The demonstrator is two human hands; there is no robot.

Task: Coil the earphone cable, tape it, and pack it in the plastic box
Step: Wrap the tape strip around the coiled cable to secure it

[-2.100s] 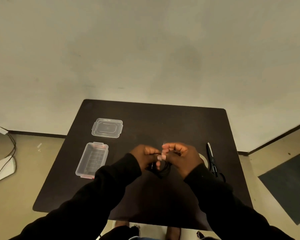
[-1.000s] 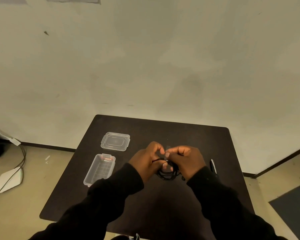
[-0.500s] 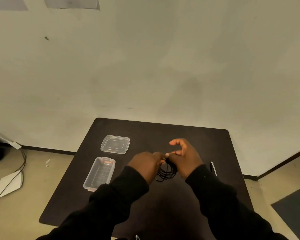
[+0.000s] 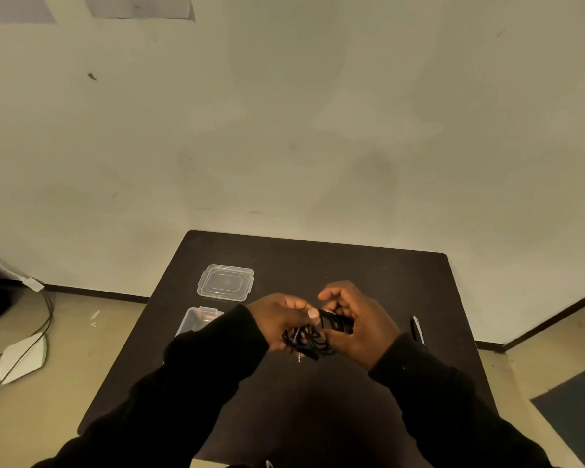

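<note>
A black earphone cable (image 4: 320, 334) is bunched in loose loops between my two hands above the middle of the dark table (image 4: 368, 271). My left hand (image 4: 281, 319) pinches the loops from the left, thumb on top. My right hand (image 4: 355, 322) cups the coil from the right, its forefinger and thumb lifted apart. The metal plug hangs below the bundle. The clear plastic box (image 4: 198, 320) lies to the left, partly hidden by my left sleeve. Its clear lid (image 4: 225, 283) lies flat beyond it. No tape is visible.
Scissors (image 4: 417, 329) lie right of my right hand, mostly hidden by the sleeve. Left of the table, on the floor, are a white object (image 4: 22, 358) and trailing cords. A wall stands just behind the table. A dark mat (image 4: 574, 407) lies at the right.
My hands have kept working the coil at the table's middle; the loops are now bunched tighter between both hands. The camera tilted up, then held.
</note>
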